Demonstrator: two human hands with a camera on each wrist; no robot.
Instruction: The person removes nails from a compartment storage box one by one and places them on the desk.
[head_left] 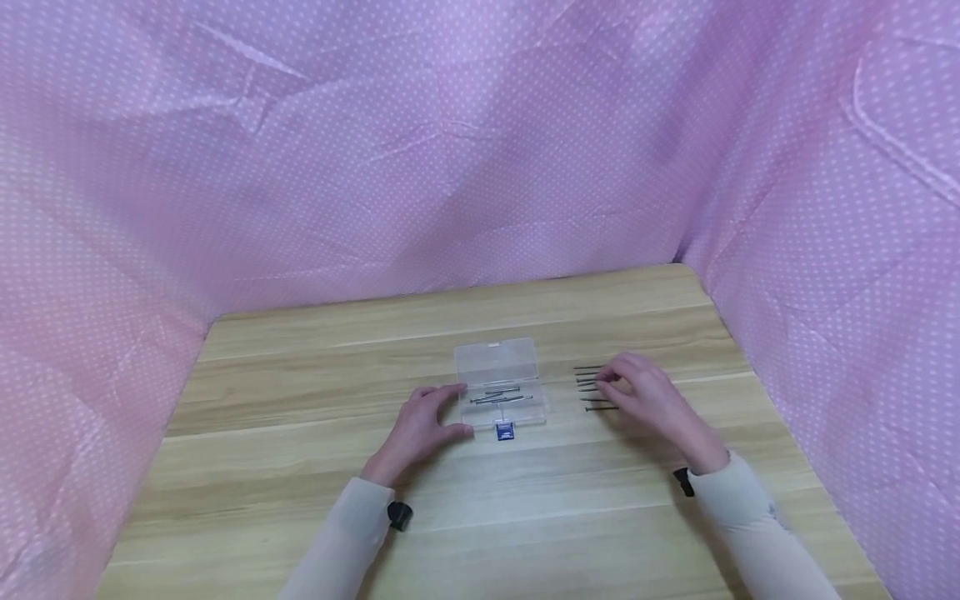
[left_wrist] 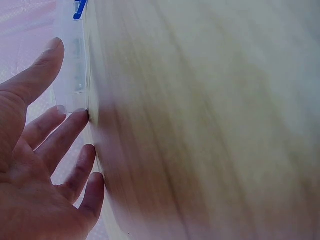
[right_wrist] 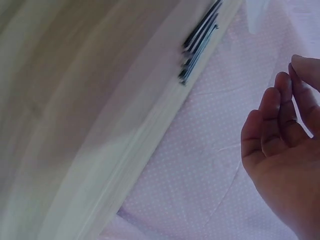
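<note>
We see a small clear plastic box lying open near the middle of the wooden tabletop, its lid folded back away from the person and a blue latch at its near edge. A few long dark nails already lie inside it. To the right of the box, well apart from it, a short row of loose nails rests on the bare wood, lined up side by side.

We judge the sorting to be partway through: some nails are in the box, about five or six are still outside, and the lid is not yet closed.

The left hand rests against the left end of the box, thumb at the near corner and fingers spread and straight along its side, steadying it rather than gripping it. The right hand hovers over the right-hand ends of the loose nails, fingers loosely bent; in the right wrist view its fingers hold nothing, and the nails lie apart from them.

Pink dotted cloth hangs around the tabletop on three sides. Both arms wear pale sleeves.
</note>
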